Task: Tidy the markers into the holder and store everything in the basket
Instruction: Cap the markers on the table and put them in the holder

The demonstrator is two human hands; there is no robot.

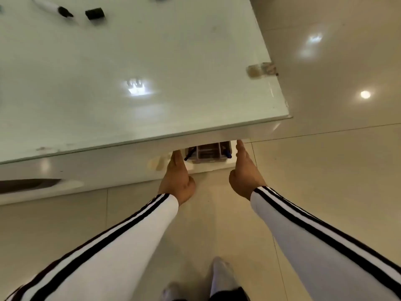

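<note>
A white basket [209, 167] sits low beneath the front edge of the glass-topped table [152, 72], mostly hidden by the tabletop. Inside it stands a clear compartmented holder [207, 152] with blue-tipped markers [227, 154] at its sides. My left hand [176, 179] lies flat against the basket's left side, fingers stretched forward. My right hand [244, 172] presses the right side the same way, so the basket is held between both hands. A white marker with a black cap [53, 7] and a small black block [94, 14] lie on the far left of the tabletop.
A small clear object [261, 70] rests at the table's right edge. A white lower shelf [86, 170] runs under the table, with a dark opening [28, 184] at the left. Glossy beige floor tiles lie all around, and my white-socked feet [221, 276] are below.
</note>
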